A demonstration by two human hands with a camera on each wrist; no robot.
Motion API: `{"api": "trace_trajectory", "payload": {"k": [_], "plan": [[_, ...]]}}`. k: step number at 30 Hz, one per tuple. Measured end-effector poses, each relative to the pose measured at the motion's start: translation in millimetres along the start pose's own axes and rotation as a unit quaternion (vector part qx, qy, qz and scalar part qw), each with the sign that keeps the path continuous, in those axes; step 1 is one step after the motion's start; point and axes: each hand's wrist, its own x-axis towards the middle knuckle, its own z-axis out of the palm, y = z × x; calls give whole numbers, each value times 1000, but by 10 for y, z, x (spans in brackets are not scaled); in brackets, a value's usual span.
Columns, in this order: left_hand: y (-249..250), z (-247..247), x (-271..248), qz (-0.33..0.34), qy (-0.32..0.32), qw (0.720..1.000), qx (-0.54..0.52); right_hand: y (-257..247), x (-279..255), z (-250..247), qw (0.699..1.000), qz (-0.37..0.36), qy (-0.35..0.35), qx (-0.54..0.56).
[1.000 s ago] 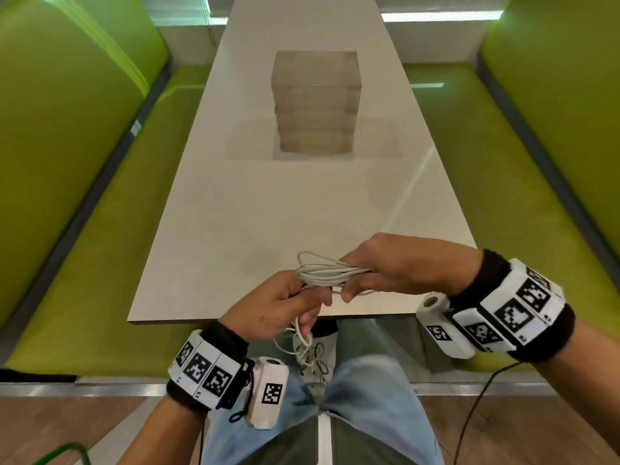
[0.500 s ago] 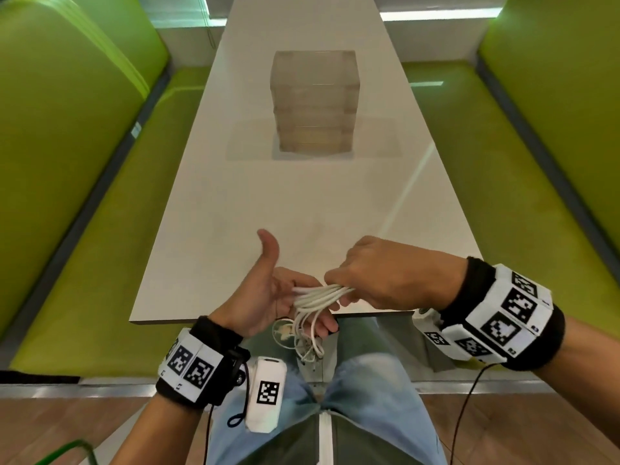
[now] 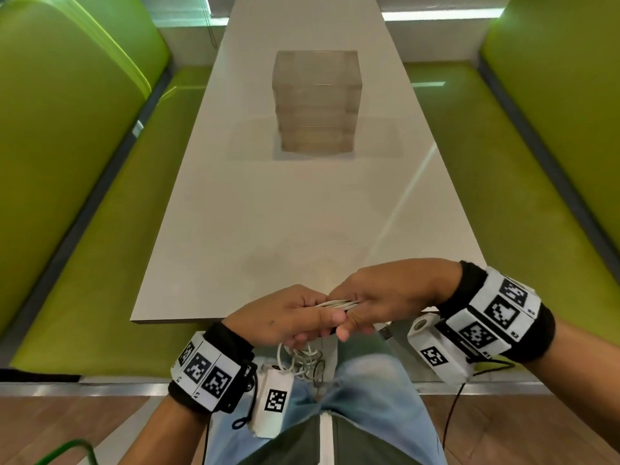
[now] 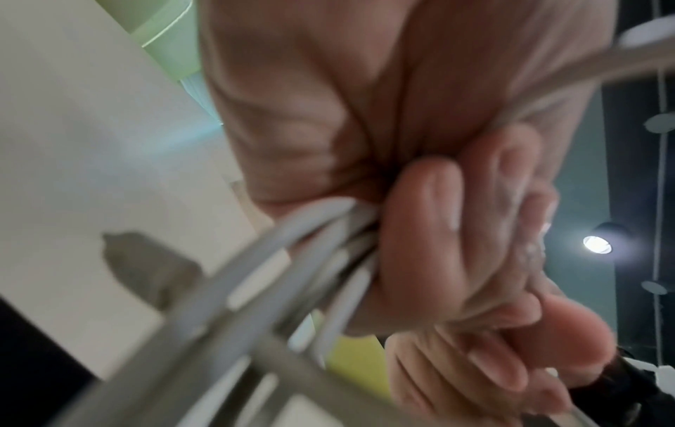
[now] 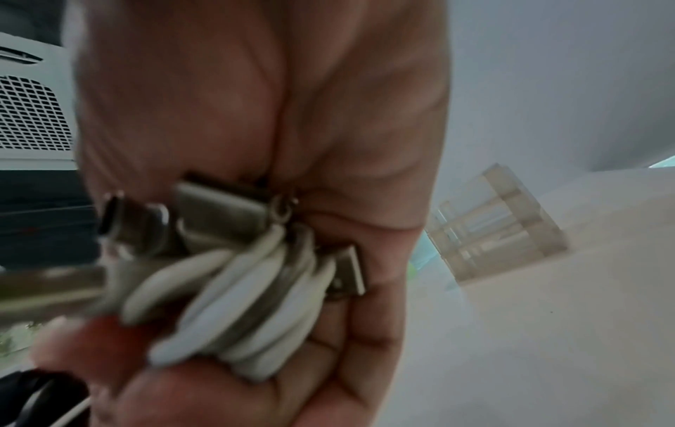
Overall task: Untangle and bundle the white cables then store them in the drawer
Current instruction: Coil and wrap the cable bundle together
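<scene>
Both hands meet just past the near edge of the table, holding a bundle of white cables between them. My left hand grips one end, fingers curled round the strands. My right hand grips the other end; several loops and metal plugs lie in its palm. Loose white loops hang below the left hand over my lap. The clear drawer unit stands far up the middle of the table, all drawers closed.
Green bench seats and green backrests run along both sides of the long white table. My legs in blue jeans are below the hands. A wooden floor shows at the bottom.
My left hand, open with thumb raised half a second ago, has closed again on the cables. The right hand has stayed gripping the bundle and shifted slightly right.
</scene>
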Motion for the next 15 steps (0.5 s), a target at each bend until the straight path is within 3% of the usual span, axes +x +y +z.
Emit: {"api": "trace_trajectory", "payload": {"k": [4,9,15], "plan": [[7,48,18,9,6,1000,-14,38,-26,23,1000,6,14,11],[33,38,2,57,67,995,-35,40,-101,-128,998,26,57,14],[-74,-102,-44,63,148,984,-71,61,-233,-345,986,47,140,79]]}}
